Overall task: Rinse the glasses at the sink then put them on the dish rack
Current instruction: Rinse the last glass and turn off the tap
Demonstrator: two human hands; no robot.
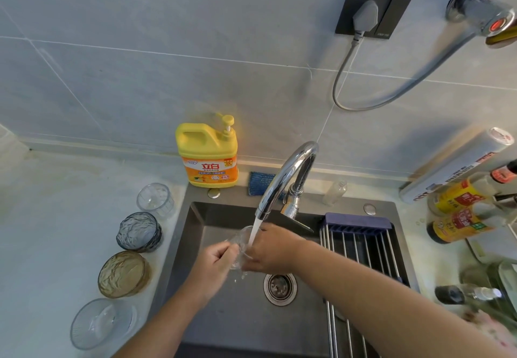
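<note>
Head view: clear glass (242, 248) tilted under faucet stream (254, 231), gripped by left hand (216, 264) and right hand (270, 251) together — dish rack (363, 243) just right (nearer the right hand).

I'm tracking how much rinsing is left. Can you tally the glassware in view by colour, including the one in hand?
Clear: 3, namely the ribbed glass and wide bowl on the counter, and the glass under the tap between the left hand and right hand.
Blue-grey: 1 textured bowl.
Amber: 1 textured bowl.
Total: 5.
</note>
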